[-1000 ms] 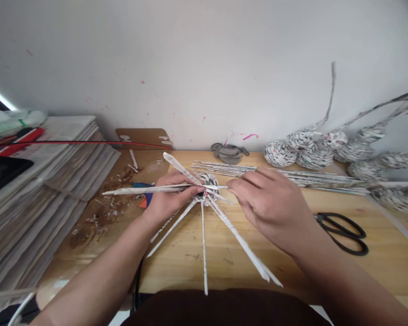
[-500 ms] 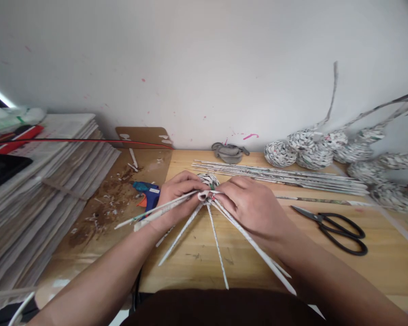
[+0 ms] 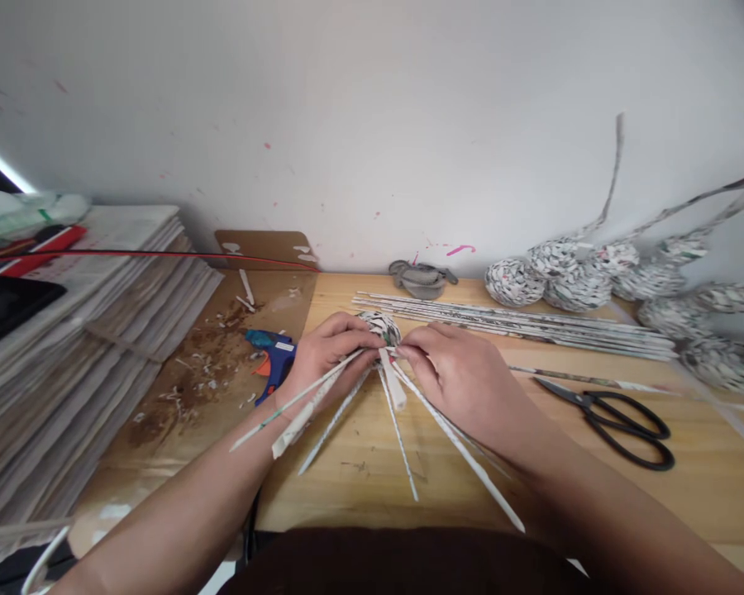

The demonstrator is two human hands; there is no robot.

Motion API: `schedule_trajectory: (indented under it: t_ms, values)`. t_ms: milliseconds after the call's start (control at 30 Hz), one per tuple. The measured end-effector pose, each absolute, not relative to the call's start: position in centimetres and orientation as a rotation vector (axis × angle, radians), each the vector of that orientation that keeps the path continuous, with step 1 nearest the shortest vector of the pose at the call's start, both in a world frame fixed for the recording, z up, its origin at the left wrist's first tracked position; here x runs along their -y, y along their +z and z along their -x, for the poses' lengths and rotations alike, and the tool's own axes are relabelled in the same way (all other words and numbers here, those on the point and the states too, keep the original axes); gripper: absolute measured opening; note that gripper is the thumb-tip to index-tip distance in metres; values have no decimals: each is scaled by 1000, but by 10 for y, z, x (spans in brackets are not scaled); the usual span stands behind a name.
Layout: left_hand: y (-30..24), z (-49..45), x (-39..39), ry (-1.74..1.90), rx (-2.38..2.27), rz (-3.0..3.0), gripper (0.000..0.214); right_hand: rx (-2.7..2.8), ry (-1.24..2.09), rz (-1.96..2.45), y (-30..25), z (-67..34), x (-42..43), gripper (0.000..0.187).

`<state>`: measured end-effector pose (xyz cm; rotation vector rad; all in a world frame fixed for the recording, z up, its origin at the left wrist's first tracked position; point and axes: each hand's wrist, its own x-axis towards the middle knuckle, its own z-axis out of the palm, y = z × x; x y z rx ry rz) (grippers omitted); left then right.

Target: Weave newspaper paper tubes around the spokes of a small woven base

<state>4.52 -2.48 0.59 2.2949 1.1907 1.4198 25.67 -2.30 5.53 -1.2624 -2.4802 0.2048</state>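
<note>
A small woven newspaper piece (image 3: 378, 325) is between my two hands over the wooden table, its rounded side turned away from me. Several rolled paper strips fan out from it toward me, among them a thin strip (image 3: 399, 438) and a thicker paper tube (image 3: 393, 382) in the middle. My left hand (image 3: 335, 351) is closed round the left side of the weave, with strips passing over its wrist. On the right, thumb and forefinger of my right hand (image 3: 452, 364) pinch a paper strip close to the weave. The fingertips partly hide the joint.
Black scissors (image 3: 620, 421) lie at right, below a bundle of paper rolls (image 3: 521, 323). Finished woven balls (image 3: 514, 282) crowd the back right. A blue glue gun (image 3: 277, 360) lies left of my hands, beside a tall newspaper stack (image 3: 130, 322). Grey cloth-like item (image 3: 422, 279) sits by the wall.
The thicker paper tube, earlier pointing at me end-on, now slants down toward me. The left strips have swung slightly lower. My hands stay at the weave.
</note>
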Motion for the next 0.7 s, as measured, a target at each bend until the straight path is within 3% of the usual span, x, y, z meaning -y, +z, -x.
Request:
schedule_trajectory:
  t_ms: [233, 433, 700]
  values:
    - [7, -43, 23, 1406, -1191, -2300, 11, 2496, 258, 1272, 60, -260, 23, 27]
    - [0, -37, 17, 1513, -1250, -2211, 12, 2448, 200, 1271, 69, -273, 21, 17]
    - [-2, -35, 14, 1548, -1306, -2192, 12, 2455, 147, 1304, 74, -282, 19, 19]
